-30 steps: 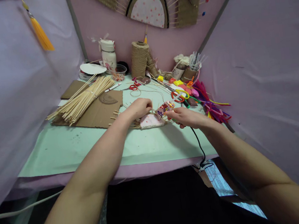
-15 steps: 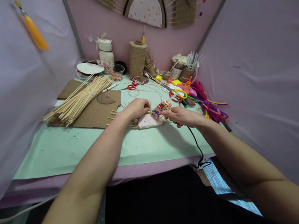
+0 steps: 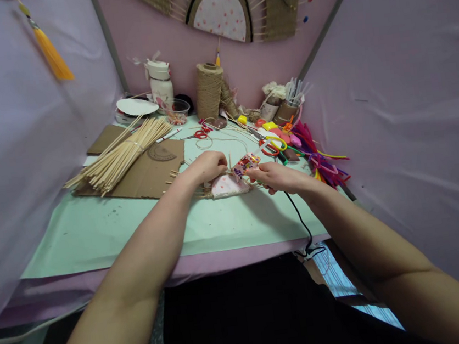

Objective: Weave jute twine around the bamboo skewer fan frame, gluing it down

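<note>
A white half-round piece with pink dots (image 3: 228,186) lies on the table, thin sticks fanning out from its edge. My right hand (image 3: 275,176) is wrapped round a glue gun (image 3: 246,164) with a flowered pattern. A clear glue stick juts from its back and a black cord hangs below. The gun's front end is over the right part of the half-round piece; I cannot see the tip clearly. My left hand (image 3: 212,165) is closed at the piece's upper left edge, fingers bent down. What its fingertips hold is hidden.
A bundle of wooden sticks (image 3: 128,153) lies on cardboard (image 3: 167,171) at left. Red scissors (image 3: 200,134), a twine spool (image 3: 210,91), a white bottle (image 3: 160,83) and a bead cup (image 3: 176,112) stand behind. Yellow-handled scissors (image 3: 274,143) and coloured pipe cleaners (image 3: 323,164) lie at right.
The whole view has shifted very slightly. Both hands stay in nearly the same place over the half-round piece, the glue gun still in my right hand.
</note>
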